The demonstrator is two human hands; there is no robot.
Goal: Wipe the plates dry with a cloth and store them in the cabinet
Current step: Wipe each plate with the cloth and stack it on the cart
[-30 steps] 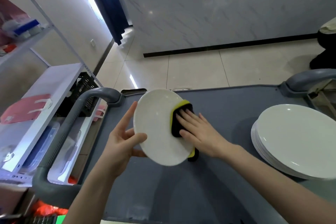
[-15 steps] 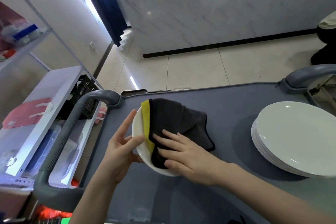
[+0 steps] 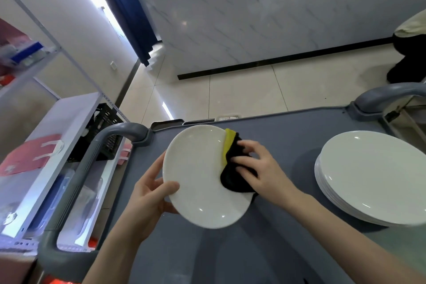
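Observation:
A white plate (image 3: 198,177) is held tilted above the grey cart top (image 3: 265,249). My left hand (image 3: 149,193) grips its left rim, thumb on the face and fingers behind. My right hand (image 3: 262,170) grips a black cloth with a yellow edge (image 3: 230,159), bunched against the plate's right rim. On the right of the cart sits a stack of white plates (image 3: 373,177).
Grey cart handles curve up at the left (image 3: 92,168) and the far right (image 3: 391,94). A white metal shelf unit (image 3: 46,145) with red items and a black crate stands to the left. A person (image 3: 410,48) crouches at the far right on the tiled floor.
Half a second ago the cloth lay spread over most of the plate's face. Now it is bunched at the right rim, and the face is bare. The plate has tilted toward me.

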